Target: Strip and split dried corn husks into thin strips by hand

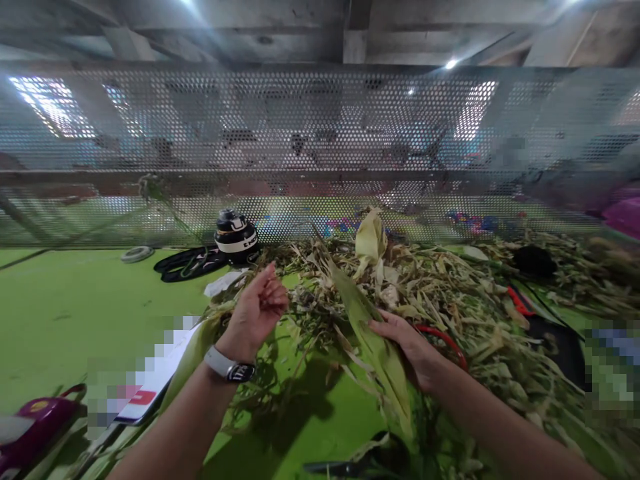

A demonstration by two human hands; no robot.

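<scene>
The left hand [257, 310] is raised at about 10 o'clock from the middle of the view, with a wristwatch [233, 369] on its wrist. Its fingers are curled in almost to a fist; whether they pinch anything cannot be told. The right hand [411, 348], at 4 o'clock, is wrapped around a long green corn ear [369, 328] still in its husk. The ear lies aslant on the green table [65, 313], tip toward 12 o'clock. A pile of stripped husks [450, 293] spreads from 12 to 3 o'clock, with a red handle [447, 340] just beside the right hand. At 11 o'clock a black-and-white bottle [236, 237] stands before a perforated metal screen [320, 133].
</scene>
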